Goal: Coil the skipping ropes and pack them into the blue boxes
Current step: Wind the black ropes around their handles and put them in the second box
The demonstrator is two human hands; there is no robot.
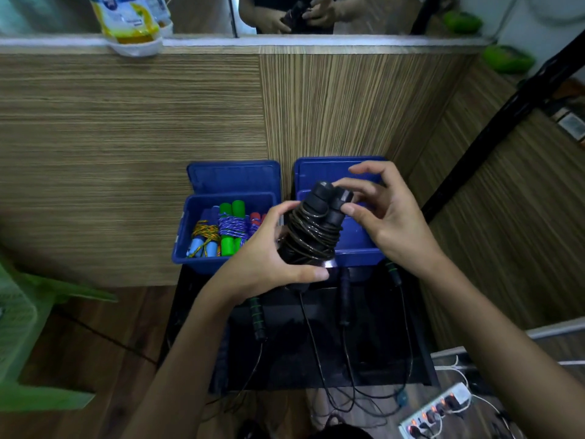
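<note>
Held at centre: a coiled black skipping rope (pixel 311 231), cord wound round its two handles. Gripped low by the left hand (pixel 269 258), fingers curled round the bundle, thumb lying across its lower end. Pinched at the handle tops by the right hand (pixel 384 217), thumb and forefinger closed on one handle end, the other fingers spread above.

Behind the bundle, at 12 o'clock: two blue boxes side by side with lids hinged back. In the left box (pixel 190 245), coiled ropes with green handles (pixel 232 229), light blue handles and red ones. Right box (pixel 361 253) mostly hidden by the hands; contents cannot be told.

Below, at 6 o'clock: a black tabletop (pixel 373 340) bearing loose black ropes (pixel 345 299), cords trailing off the near edge.

All round: striped wood-grain panelling (pixel 126 137). At 9 o'clock, a green plastic chair (pixel 22 327) on wooden flooring. At 5 o'clock, a white power strip (pixel 438 410) with lit switches. At 11 o'clock, a yellow-and-white pouch (pixel 133 23) on a ledge.
</note>
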